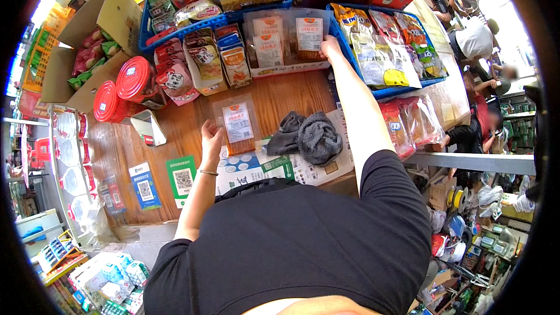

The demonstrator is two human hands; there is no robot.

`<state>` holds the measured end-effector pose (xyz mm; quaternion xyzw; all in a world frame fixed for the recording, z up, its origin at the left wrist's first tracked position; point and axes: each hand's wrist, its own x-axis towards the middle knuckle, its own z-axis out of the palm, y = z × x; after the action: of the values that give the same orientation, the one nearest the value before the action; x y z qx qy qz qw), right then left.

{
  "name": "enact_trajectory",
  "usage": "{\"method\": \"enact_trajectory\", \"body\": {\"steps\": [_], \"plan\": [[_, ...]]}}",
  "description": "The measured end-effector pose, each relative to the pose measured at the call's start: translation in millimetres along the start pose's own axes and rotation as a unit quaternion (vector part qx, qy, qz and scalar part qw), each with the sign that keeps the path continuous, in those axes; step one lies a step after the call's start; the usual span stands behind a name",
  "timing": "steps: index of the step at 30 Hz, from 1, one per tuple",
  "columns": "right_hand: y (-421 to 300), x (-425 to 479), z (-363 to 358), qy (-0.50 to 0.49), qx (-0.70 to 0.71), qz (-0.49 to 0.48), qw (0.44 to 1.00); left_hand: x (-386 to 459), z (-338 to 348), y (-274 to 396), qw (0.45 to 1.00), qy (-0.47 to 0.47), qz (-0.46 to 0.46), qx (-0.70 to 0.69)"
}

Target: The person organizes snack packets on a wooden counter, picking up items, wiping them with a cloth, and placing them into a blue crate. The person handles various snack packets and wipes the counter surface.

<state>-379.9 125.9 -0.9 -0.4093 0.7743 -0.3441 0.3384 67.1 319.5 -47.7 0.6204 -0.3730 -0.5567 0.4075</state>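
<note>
My right hand (331, 49) reaches to the back of the table and grips the right edge of a clear snack packet (309, 34). That packet has a white printed label and stands at the right end of a low display box (291, 69). Similar packets (268, 49) stand to its left in the box. My left hand (211, 139) is beside another such packet (238, 123), lying flat on the wooden table (280, 96). Its fingers are slightly apart at the clear margin; contact is hard to tell. A dark grey cloth (320, 138) lies crumpled right of this packet.
Blue baskets of snacks (250, 6) (389, 92) stand behind and to the right. Small snack boxes (204, 59), red-lidded jars (109, 101) and a mirror (148, 127) line the left. Payment code cards (182, 179) lie in front. Several people (474, 43) are at far right.
</note>
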Motion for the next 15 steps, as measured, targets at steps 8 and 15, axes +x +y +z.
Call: {"method": "enact_trajectory", "body": {"steps": [8, 15], "plan": [[24.3, -34.8, 28.9, 0.228, 0.033, -0.234, 0.945, 11.0, 4.4, -4.7, 0.996, -0.006, 0.041, 0.082], [-38.8, -76.1, 19.7, -0.097, -0.416, -0.087, 0.900, 2.3, 15.6, -1.7, 0.975, -0.216, -0.010, 0.042]]}}
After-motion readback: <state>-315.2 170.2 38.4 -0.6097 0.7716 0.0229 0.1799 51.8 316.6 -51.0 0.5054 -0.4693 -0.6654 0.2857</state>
